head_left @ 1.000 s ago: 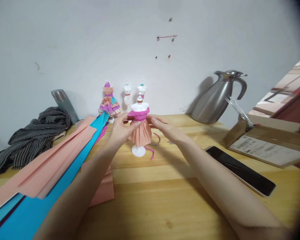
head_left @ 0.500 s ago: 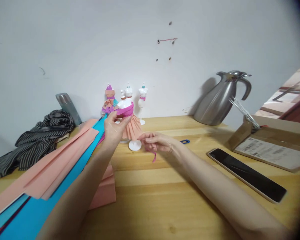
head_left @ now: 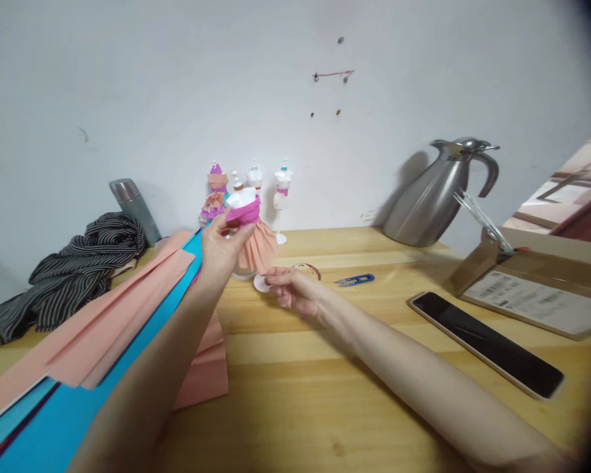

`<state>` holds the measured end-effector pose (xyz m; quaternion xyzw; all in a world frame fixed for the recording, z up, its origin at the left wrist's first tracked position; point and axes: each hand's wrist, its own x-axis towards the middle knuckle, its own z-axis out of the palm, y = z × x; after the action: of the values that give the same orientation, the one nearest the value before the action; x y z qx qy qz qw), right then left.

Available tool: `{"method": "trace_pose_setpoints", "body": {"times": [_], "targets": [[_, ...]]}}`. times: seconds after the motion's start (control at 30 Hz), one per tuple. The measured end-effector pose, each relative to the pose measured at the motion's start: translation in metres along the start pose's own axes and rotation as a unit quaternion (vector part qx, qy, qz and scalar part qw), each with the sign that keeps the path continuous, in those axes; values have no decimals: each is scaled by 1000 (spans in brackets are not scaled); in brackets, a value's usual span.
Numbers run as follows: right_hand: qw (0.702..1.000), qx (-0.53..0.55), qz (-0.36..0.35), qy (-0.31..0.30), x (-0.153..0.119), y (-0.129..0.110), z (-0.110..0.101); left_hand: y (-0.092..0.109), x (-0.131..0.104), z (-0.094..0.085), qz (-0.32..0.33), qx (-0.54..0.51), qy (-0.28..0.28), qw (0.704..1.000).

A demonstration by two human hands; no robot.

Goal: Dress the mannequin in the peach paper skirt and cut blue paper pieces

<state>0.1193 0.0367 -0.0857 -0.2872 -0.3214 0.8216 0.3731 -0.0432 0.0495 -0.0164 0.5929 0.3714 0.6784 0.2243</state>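
My left hand [head_left: 224,246] is closed round the upper body of a miniature dress form [head_left: 243,196], thumb in front. The form is white, tilted, with a magenta crepe-paper wrap [head_left: 246,211] at the bust and a pleated peach paper skirt [head_left: 257,248]. At its foot, my right hand [head_left: 293,289] pinches the right edge of the round white base [head_left: 261,283], fingers curled. Beyond the right wrist, a small round item [head_left: 309,269] is partly hidden. Blue thread snips [head_left: 357,280] lie to the right of it.
More small dress forms [head_left: 282,190] stand by the wall, one in a ruffled paper dress [head_left: 215,197]. Peach and blue paper sheets [head_left: 123,309] cover the left. A phone [head_left: 487,345], an open carton [head_left: 536,282] and a steel jug [head_left: 431,197] occupy the right.
My right hand has shifted slightly left and down, onto the form's base. The magenta strip that hung below it is out of sight. The snips are more exposed.
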Motion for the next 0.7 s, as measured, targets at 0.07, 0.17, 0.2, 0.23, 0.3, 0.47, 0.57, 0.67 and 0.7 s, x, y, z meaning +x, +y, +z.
{"method": "trace_pose_setpoints", "body": {"times": [0.07,0.17,0.2,0.23,0.3,0.47,0.57,0.67,0.7], "targets": [[1000,-8,-8,23,-3,-9,-2,-1,4,-5,-7,-24,-20,999],[999,25,-15,38,-6,-23,-3,-5,7,-11,-18,-50,-56,997],[998,42,-16,42,-6,-25,-3,-6,8,-12,-22,-56,-66,996],[997,58,-19,45,-7,-27,-3,-7,8,-12,-25,-60,-73,995],[995,82,-32,35,-6,-26,-2,-8,8,-12,-30,-64,-87,994],[993,112,-27,-11,-4,-16,-1,-7,7,-11,-33,-97,-104,989],[993,114,-13,-13,-2,-9,0,-7,8,-12,-33,-114,-104,987],[994,107,-10,-23,-1,-5,0,-9,9,-14,-35,-120,-108,986],[994,105,-13,-23,0,-4,0,-10,9,-14,-36,-121,-112,986]]}}
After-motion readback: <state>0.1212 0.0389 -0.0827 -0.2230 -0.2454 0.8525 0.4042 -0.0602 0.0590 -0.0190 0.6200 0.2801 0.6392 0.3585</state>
